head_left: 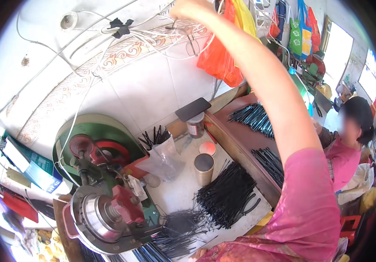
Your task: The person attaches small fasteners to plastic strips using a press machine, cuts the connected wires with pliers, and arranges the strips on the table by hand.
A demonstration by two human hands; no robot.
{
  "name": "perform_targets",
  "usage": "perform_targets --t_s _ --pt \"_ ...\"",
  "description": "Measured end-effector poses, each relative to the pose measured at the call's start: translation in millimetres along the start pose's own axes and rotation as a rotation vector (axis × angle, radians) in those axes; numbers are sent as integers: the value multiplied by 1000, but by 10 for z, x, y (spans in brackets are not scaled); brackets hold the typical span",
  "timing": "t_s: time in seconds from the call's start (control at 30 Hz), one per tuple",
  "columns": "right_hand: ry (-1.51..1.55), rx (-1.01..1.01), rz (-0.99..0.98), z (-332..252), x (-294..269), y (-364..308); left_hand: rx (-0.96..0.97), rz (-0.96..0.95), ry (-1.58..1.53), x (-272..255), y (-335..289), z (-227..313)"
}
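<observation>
My right arm stretches up across the view to the wall, and my right hand is partly cut off by the top edge. Its fingers look closed beside white cables; a thin dark wire-like shape hangs just below them, and what they grip cannot be made out. At the bottom edge only a little of my left hand shows, its fingers mostly hidden, next to the worktable. On that table lies a big pile of thin black rods, with a tan cylinder with a dark top beside it.
A green machine with a round metal head stands at left. Behind it are a clear bag of black rods and a lidded jar. A brown tray holds more rods. Another person sits at right. Plastic bags hang above.
</observation>
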State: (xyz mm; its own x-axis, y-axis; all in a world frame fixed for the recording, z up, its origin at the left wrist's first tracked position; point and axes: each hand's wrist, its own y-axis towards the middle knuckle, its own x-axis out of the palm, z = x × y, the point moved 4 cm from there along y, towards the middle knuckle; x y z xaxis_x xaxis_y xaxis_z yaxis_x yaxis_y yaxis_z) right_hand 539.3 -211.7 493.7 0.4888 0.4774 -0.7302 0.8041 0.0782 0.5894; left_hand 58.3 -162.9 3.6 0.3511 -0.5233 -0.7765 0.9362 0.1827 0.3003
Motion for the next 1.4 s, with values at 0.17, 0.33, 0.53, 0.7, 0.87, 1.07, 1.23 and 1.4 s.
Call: perform_targets --t_s 0.17,0.33,0.53,0.7,0.87,1.07,1.23,1.4 --pt "-22 -191 -183 -29 405 97 -154 87 74 132 -46 123" --pt "268 -192 -330 -34 892 29 -311 156 65 266 -331 192" --pt "758 -320 -271 515 876 -426 -207 177 234 402 -456 128" --pt "582 -455 -582 1023 838 -1641 -254 206 285 274 -499 259" --pt "353 -720 -967 1703 884 -3561 -329 263 249 305 -478 203" --pt "261 -1248 -1032 2301 922 -4528 -346 276 264 226 -402 236" --pt "283 -1198 -1139 2392 987 -4582 -413 253 239 248 -451 235" --pt "251 -1278 -1235 2503 924 -4551 -397 299 297 250 -465 258"
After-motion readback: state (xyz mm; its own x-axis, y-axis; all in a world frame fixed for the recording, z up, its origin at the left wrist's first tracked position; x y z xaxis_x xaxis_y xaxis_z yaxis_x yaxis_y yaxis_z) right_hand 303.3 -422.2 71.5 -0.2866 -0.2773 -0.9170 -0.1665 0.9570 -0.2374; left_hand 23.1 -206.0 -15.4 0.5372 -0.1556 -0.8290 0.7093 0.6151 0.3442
